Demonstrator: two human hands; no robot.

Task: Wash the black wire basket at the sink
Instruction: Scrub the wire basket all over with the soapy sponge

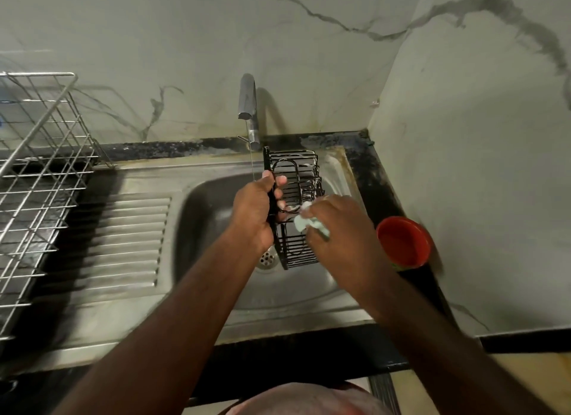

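The black wire basket (298, 173) is held upright over the steel sink (204, 204), with soap foam on some of its wires. My left hand (256, 207) grips its left edge, fingers curled through the wires. My right hand (336, 226) holds a pale green scrub pad (304, 223) against the basket's right side. A thin stream of water falls from the tap (248, 105) just left of the basket.
A red bowl (403, 243) stands on the dark counter right of the sink. A steel wire dish rack (40, 167) sits at the left beside the ribbed drainboard (129, 238). The drain (267, 258) lies below the basket. Marble walls close in behind and to the right.
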